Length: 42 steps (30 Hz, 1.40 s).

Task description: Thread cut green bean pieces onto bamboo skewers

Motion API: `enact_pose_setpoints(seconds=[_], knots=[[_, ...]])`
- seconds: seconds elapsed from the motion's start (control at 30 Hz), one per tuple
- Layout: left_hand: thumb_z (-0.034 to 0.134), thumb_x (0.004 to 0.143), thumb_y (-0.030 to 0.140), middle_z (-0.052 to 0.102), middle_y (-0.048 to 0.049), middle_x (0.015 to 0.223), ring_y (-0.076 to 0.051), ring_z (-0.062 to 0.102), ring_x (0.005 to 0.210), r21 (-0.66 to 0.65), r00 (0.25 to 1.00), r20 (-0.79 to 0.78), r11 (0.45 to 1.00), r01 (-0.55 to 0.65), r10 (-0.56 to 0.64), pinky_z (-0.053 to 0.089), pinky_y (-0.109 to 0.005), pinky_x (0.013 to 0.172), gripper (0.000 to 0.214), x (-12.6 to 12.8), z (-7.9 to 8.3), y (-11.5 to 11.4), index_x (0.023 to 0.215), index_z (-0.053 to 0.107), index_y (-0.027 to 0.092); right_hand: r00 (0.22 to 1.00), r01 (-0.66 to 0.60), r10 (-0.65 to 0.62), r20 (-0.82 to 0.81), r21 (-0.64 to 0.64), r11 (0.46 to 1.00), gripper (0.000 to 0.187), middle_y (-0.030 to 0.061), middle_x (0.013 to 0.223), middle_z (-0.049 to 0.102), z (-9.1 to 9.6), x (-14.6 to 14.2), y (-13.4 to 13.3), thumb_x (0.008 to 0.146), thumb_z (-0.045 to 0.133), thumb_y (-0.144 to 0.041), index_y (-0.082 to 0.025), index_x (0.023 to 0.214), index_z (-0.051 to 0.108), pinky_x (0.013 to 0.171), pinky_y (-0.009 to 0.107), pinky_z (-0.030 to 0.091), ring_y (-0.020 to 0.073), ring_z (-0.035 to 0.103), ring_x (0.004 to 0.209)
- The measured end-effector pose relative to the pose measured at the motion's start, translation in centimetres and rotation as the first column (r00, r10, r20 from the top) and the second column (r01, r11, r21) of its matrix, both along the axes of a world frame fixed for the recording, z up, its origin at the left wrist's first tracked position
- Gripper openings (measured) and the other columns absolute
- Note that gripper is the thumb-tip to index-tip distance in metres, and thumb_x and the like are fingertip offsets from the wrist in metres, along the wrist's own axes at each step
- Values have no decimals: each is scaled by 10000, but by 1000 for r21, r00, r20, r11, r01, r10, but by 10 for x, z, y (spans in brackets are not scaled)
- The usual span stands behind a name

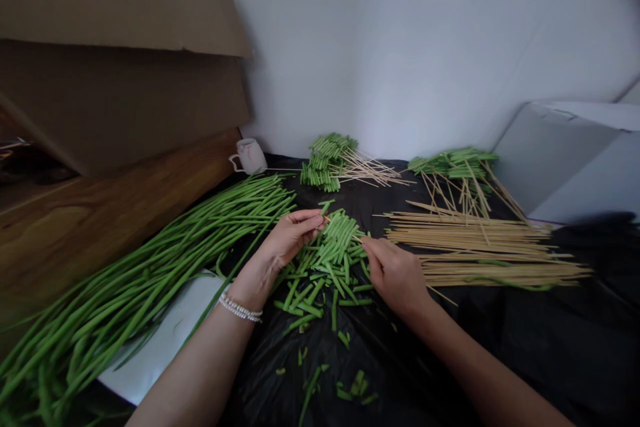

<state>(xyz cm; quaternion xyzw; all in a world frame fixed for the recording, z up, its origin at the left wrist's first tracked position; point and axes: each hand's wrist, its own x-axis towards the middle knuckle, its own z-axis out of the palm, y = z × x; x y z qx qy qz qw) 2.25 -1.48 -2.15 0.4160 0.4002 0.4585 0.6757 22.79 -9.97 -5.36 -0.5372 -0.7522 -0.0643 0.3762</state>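
Note:
My left hand [290, 237] is closed in a pinch on a row of short green bean pieces [336, 235] threaded side by side on a thin skewer. My right hand [395, 273] is closed and grips the skewer's other end, close to the row. Under both hands lies a loose heap of cut bean pieces [315, 290] on black plastic sheeting [500, 340]. A beaded bracelet [240, 309] circles my left wrist.
Long uncut green beans [150, 267] lie in a big pile at the left. Bare bamboo skewers [480, 247] lie at the right. Two stacks of finished bean skewers [330, 160] [453, 163] sit at the back. A white cup [249, 155], cardboard box [115, 47] and grey box [575, 160] stand around.

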Motion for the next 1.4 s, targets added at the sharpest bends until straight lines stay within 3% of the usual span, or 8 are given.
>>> enact_pose_setpoints(seconds=[0.67,1.07,1.4], knots=[[859,582,208,732,-50,763,-92,635,698,-48,1000,24,999,-17,19,479,-169,639,276,2,3,-1,814,745,112,1000,-19,18,-18,-41,999,276,52,952,710,2,-1,-2,919,406,-160,-197,1028,658,811,250,480,152,659,890],[842,619,230,711,-52,824,-81,598,712,-61,998,26,996,61,-60,453,-165,629,244,1,-4,-1,804,745,104,999,-47,46,-27,-42,998,290,65,912,704,-2,-2,-2,916,396,-145,-166,1058,648,783,266,497,166,661,875],[846,612,242,671,-17,732,-61,546,633,-49,995,7,994,101,-101,438,-193,646,233,3,-4,-2,773,743,108,998,-57,56,-29,-45,997,291,67,916,705,-3,-3,-1,913,403,-132,-161,1064,650,784,260,495,165,663,870]])
